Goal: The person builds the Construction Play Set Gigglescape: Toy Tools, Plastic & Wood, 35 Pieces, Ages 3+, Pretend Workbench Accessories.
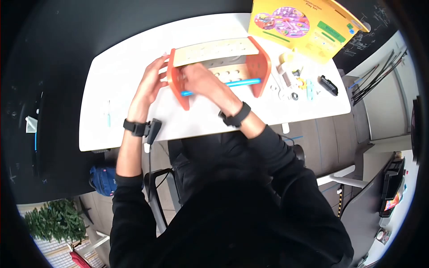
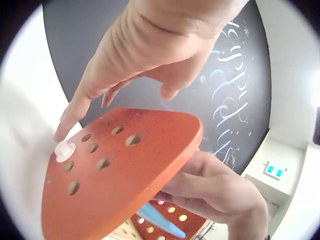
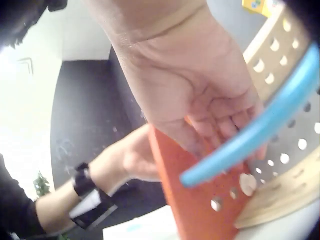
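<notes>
A play bench with red side panels point(image 1: 178, 87), pale perforated boards point(image 1: 214, 49) and a blue rod point(image 1: 243, 82) across its front stands on the table. My left hand point(image 1: 152, 82) is outside the left panel. In the left wrist view, that hand point(image 2: 145, 55) has its fingers extended, a fingertip at a white peg point(image 2: 65, 150) in the red panel point(image 2: 105, 175). My right hand point(image 1: 201, 80), blurred, reaches inside the same panel. Its fingers bend beside the panel's inner face in the right wrist view point(image 3: 195, 85), near a pale round piece point(image 3: 247, 184); whether they hold anything is hidden.
A yellow box point(image 1: 308, 27) stands at the back right. Small loose parts, a light blue strip point(image 1: 310, 89) and a black object point(image 1: 329, 85) lie right of the bench. A thin light blue tool point(image 1: 108, 117) lies at the left of the white table point(image 1: 111, 71).
</notes>
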A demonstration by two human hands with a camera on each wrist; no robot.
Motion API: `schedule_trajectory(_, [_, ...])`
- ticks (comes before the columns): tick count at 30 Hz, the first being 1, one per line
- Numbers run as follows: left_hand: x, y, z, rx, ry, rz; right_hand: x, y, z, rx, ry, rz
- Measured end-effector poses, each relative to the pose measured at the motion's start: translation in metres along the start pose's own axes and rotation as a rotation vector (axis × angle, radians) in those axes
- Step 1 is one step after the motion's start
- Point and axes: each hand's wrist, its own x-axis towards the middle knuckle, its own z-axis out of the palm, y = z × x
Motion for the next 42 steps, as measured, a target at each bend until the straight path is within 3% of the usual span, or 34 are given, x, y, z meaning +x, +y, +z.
schedule_trajectory(1, [-0.008,0.014,0.004,0.042,0.046,-0.036,-0.007,-0.016,-0.011,-0.215,-0.169,0.126])
schedule_trajectory(2, [-0.012,0.023,0.004,0.030,0.042,-0.034,-0.018,-0.030,-0.023,-0.227,-0.172,0.130])
schedule_trajectory(4, [-0.017,0.032,0.002,0.155,-0.185,-0.136,-0.041,-0.049,-0.059,0.066,-0.255,-0.073])
schedule_trajectory(6, [-0.019,0.024,0.004,0.078,-0.184,-0.169,-0.056,-0.064,-0.100,0.246,-0.097,-0.046])
schedule_trajectory(7, [-0.018,0.020,0.004,0.010,-0.182,-0.204,-0.056,-0.049,-0.110,0.205,0.181,-0.128])
schedule_trajectory(9, [-0.011,0.011,-0.002,0.034,-0.184,-0.204,-0.059,-0.037,-0.146,0.062,0.566,0.180])
schedule_trajectory(10, [-0.010,0.009,-0.001,0.054,-0.181,-0.190,-0.054,0.007,-0.155,-0.377,0.838,-0.072])
schedule_trajectory(11, [-0.010,0.009,-0.001,0.074,-0.177,-0.172,-0.060,0.018,-0.162,-0.379,0.839,-0.073])
schedule_trajectory(13, [-0.015,0.012,0.002,0.093,-0.170,-0.134,-0.066,0.029,-0.172,-0.047,0.421,0.540])
schedule_trajectory(18, [-0.025,0.008,-0.001,0.181,-0.179,-0.088,-0.078,0.050,-0.159,0.215,0.354,0.379])
schedule_trajectory(20, [-0.024,0.001,-0.005,0.160,-0.188,0.098,-0.083,0.040,-0.165,0.361,0.303,0.276])
schedule_trajectory(21, [-0.025,0.001,-0.008,0.164,-0.190,0.095,-0.085,0.039,-0.165,0.366,0.307,0.278])
schedule_trajectory(23, [-0.031,0.008,-0.008,0.366,-0.170,0.213,-0.088,0.037,-0.166,0.370,0.292,0.274])
schedule_trajectory(29, [-0.050,0.015,0.012,0.406,-0.104,0.347,-0.111,0.011,-0.167,0.001,0.225,0.359])
schedule_trajectory(33, [-0.060,0.026,0.016,0.381,-0.033,0.196,-0.130,0.002,-0.162,-0.049,0.167,0.349])
schedule_trajectory(35, [-0.062,0.023,0.018,0.499,-0.044,0.361,-0.140,0.008,-0.159,-0.006,0.149,0.295])
schedule_trajectory(37, [-0.064,0.023,0.018,0.504,-0.058,0.318,-0.145,0.011,-0.160,-0.043,0.130,0.330])
schedule_trajectory(42, [-0.064,0.014,0.016,0.502,-0.055,0.299,-0.157,0.030,-0.165,0.233,0.086,0.288])
